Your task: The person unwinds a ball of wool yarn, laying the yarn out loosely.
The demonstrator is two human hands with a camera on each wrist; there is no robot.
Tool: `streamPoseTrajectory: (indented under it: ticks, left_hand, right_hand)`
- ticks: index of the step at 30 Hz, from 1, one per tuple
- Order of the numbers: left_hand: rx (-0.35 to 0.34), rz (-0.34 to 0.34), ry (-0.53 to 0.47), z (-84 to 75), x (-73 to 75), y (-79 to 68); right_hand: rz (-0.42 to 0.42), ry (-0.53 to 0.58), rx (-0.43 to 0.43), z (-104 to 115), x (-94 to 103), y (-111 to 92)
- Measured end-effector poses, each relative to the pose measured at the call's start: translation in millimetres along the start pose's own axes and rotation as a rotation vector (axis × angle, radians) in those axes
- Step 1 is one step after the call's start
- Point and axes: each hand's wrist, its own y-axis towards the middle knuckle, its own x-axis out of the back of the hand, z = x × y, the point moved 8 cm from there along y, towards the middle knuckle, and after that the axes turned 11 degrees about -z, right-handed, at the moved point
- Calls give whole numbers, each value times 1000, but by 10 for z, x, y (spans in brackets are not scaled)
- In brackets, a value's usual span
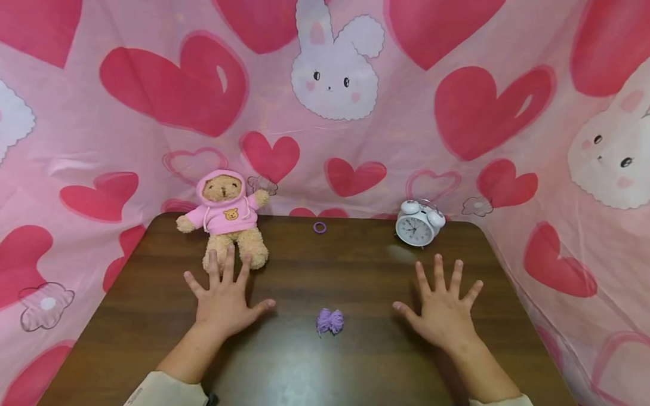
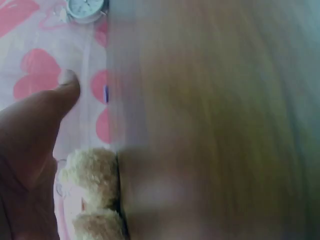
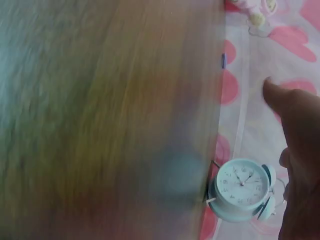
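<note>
My left hand is spread with straight fingers, palm down, over the left half of the table, its fingertips overlapping the legs of a teddy bear in a pink hoodie. On the right, my right hand is spread the same way and holds nothing; the white twin-bell alarm clock stands just beyond its fingers. Between the hands lies a small purple bundle of yarn, tied at its middle. In the left wrist view the thumb points past the bear's feet.
A purple ring lies near the back edge of the brown wooden table. Pink cloth with hearts and rabbits hangs behind the table and along both sides.
</note>
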Motion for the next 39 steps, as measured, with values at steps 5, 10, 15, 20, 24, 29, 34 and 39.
streamPoseTrajectory:
  ticks: [5,10,15,20,24,29,34,39]
  left_hand:
    - [-53,46,-64,-174,-31,-7]
    - [-108,111,-160,-401,-52,-39]
    - [-170,156,-254,-611,-88,-98]
    - [-223,139,-367,-814,-107,-128]
    - [-249,142,-427,-968,-150,-141]
    - [-282,150,-491,-1142,-197,-160]
    - [-304,148,-519,-1256,-253,-166]
    - [-290,144,-532,-1308,-273,-158]
  right_hand:
    - [33,148,64,186,-46,5]
    - [15,305,136,455,-67,7]
    - [1,405,181,722,-88,0]
    - [18,453,207,931,-165,-20]
    - [89,485,215,1073,-257,-34]
    - [156,488,256,1225,-357,-48]
    - [144,482,277,1311,-391,-43]
    - [148,482,277,1364,-413,-37]
